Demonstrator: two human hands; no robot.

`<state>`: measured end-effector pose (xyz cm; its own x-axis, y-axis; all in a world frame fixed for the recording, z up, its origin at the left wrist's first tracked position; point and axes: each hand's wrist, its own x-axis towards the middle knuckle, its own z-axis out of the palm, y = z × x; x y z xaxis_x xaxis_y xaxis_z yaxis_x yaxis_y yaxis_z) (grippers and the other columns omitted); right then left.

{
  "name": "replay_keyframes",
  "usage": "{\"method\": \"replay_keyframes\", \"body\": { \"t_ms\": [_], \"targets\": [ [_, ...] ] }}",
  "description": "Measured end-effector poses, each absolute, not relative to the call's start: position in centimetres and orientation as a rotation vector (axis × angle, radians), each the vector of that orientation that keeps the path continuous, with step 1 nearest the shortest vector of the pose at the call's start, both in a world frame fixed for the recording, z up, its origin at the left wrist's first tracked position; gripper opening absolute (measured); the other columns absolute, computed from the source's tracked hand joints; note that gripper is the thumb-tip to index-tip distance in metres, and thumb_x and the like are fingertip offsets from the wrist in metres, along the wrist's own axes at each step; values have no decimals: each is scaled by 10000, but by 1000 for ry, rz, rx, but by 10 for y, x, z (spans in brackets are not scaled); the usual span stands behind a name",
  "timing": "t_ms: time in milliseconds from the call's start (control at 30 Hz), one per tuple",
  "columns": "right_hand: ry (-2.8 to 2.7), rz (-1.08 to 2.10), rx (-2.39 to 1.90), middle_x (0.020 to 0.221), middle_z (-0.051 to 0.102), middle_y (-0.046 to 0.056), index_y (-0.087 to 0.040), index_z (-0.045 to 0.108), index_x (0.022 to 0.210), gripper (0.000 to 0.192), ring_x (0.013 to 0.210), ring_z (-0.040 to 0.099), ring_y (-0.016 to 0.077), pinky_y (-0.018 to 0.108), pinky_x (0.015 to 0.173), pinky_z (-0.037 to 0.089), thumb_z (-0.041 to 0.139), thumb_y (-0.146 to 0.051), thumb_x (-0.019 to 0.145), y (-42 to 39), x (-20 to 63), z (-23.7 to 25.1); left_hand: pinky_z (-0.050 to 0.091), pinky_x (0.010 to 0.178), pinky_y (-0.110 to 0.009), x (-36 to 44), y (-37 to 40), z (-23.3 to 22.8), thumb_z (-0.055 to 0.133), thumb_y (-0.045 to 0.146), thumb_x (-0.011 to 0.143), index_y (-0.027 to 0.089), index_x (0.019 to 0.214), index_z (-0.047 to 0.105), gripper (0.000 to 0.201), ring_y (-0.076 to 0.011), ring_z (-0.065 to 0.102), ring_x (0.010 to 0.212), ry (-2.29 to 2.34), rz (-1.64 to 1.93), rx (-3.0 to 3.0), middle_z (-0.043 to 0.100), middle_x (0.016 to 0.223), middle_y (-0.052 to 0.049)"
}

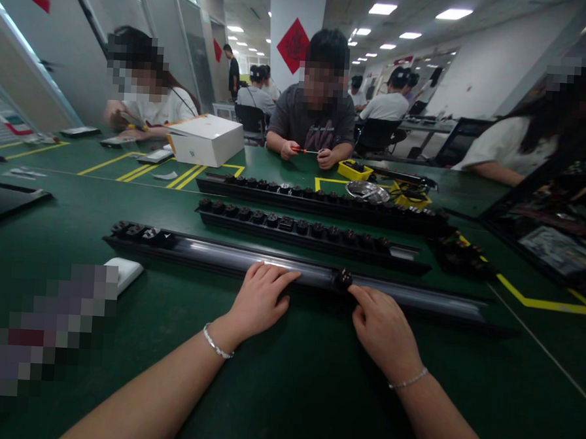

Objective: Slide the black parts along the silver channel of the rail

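A long black rail [212, 253] lies across the green table in front of me, with a few black sockets [140, 231] fitted at its left end and one black socket [343, 278] near its middle. My left hand [259, 298] rests flat on the rail's front edge, fingers stretched onto it. My right hand [383, 329] sits just right of the single socket, its fingertips touching the socket and the rail.
Two more black rails full of sockets [302, 230] [318, 198] lie farther back. A white box [206, 139], yellow trays [354, 170] and a metal dish [367, 191] stand beyond. Three people sit across the table; a black tray [552, 239] is at the right.
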<state>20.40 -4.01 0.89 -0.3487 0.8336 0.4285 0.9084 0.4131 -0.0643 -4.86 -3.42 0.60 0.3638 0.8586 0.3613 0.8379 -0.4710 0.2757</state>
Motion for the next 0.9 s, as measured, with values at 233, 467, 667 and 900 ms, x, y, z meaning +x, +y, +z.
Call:
{"method": "replay_keyframes", "body": {
  "t_ms": [233,467,667,900],
  "targets": [
    [-2279,-267,-1468,1027,656,86,-171,606,1087,355,943,587,201,360,867,451,435,-100,784,-39,205,8,251,1049,-454,-49,-35,7,542,201,788,295,1274,478,499,-220,492,1103,1586,726,2555,587,1165,-32],
    [-2267,-307,-1511,1050,653,77,-183,615,1072,332,944,583,199,386,902,418,451,-112,791,-40,205,10,250,1051,-446,-49,-34,6,538,205,791,291,1272,479,492,-212,492,1104,1587,717,2554,587,1162,-27],
    [-2261,-279,-1510,1032,654,82,-170,611,1066,340,930,581,195,360,862,432,444,-101,777,-39,206,9,256,1048,-451,-48,-34,6,545,199,782,300,1272,483,504,-217,489,1106,1588,728,2552,587,1162,-29],
    [-2247,-285,-1502,1012,656,85,-162,608,1050,324,918,582,201,352,841,447,443,-96,779,-39,207,9,247,1053,-454,-49,-34,5,546,202,781,299,1263,489,495,-221,491,1106,1588,735,2544,589,1165,-32]
  ]
}}
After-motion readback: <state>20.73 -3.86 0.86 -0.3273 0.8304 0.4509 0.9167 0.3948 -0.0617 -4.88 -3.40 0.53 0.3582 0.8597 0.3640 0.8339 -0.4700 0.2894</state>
